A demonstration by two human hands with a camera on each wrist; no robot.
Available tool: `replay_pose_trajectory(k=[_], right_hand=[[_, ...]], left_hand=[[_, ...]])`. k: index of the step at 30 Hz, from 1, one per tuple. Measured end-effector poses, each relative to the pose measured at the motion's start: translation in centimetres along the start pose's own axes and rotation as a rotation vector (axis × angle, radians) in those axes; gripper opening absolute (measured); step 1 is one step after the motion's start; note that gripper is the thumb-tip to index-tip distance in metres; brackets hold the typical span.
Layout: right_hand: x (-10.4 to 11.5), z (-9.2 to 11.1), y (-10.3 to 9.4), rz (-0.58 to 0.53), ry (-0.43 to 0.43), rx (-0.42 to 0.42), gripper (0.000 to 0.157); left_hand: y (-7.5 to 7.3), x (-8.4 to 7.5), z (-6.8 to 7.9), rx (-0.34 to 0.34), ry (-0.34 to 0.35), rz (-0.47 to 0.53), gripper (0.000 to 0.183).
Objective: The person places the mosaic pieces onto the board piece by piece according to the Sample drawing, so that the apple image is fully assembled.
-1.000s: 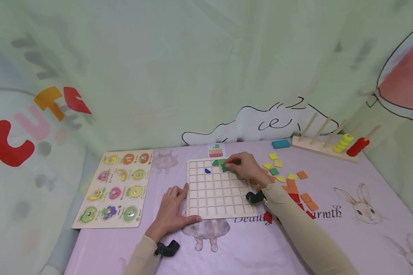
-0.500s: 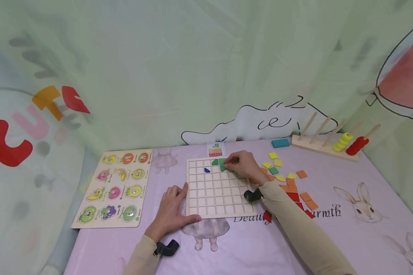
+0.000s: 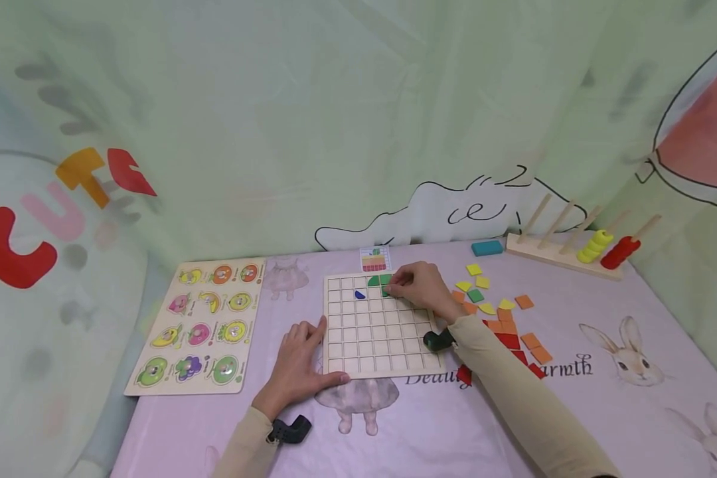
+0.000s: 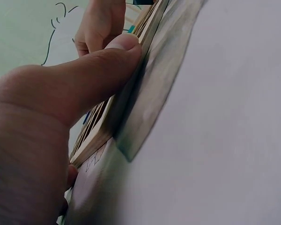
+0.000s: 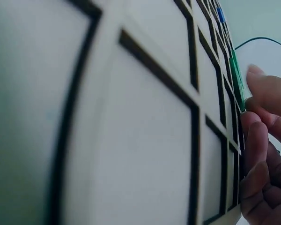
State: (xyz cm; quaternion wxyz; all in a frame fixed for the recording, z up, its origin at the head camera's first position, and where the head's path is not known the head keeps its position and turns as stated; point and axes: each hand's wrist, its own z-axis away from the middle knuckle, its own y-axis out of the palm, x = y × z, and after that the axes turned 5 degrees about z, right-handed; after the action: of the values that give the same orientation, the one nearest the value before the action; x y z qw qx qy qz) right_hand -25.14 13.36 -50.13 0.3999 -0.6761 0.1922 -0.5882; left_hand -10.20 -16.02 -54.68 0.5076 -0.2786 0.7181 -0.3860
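A square wooden grid board (image 3: 364, 338) lies on the table. My left hand (image 3: 295, 362) rests at its near left corner, with the thumb along the front edge and the fingers at the left edge. In the left wrist view the straight thumb (image 4: 100, 70) presses on the board's edge. My right hand (image 3: 421, 289) is at the far right of the grid, its fingertips on a green piece (image 3: 385, 291) that they partly hide. In the right wrist view the thumb (image 5: 267, 86) stands slightly off the green piece (image 5: 236, 75). More green pieces (image 3: 374, 281) and a blue piece (image 3: 360, 295) lie on the grid.
Loose red, orange and yellow pieces (image 3: 506, 340) lie right of the board, some under the right forearm. A picture card (image 3: 375, 259) stands behind it. A fruit puzzle board (image 3: 200, 325) is at left. A peg rack (image 3: 564, 259) and a teal block (image 3: 486, 248) are at back right.
The right fingertips have shifted very slightly left and cover more of the green piece. The left hand and the board stay in place.
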Motion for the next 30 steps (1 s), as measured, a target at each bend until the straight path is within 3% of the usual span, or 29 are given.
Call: replay_pose_trajectory(k=[8, 14, 19, 24, 30], right_hand=[[-0.2, -0.1, 0.0, -0.002, -0.023, -0.01, 0.016], [-0.5, 1.0, -1.0, -0.012, -0.03, -0.033, 0.02], [-1.6, 3.1, -4.7, 0.041, 0.032, -0.026, 0.025], [-4.5, 5.4, -9.0, 0.16, 0.127, 0.017, 0.033], [-6.9, 7.0, -10.7, 0.236, 0.247, 0.091, 0.043]], left_hand=[[0.1, -0.1, 0.0, 0.005, -0.009, 0.018, 0.118], [0.1, -0.3, 0.0, 0.007, -0.014, 0.024, 0.119], [0.2, -0.5, -0.2, 0.016, -0.01, 0.026, 0.12], [0.2, -0.4, -0.3, 0.01, -0.005, 0.01, 0.12], [-0.1, -0.2, 0.1, -0.004, -0.006, 0.004, 0.12]])
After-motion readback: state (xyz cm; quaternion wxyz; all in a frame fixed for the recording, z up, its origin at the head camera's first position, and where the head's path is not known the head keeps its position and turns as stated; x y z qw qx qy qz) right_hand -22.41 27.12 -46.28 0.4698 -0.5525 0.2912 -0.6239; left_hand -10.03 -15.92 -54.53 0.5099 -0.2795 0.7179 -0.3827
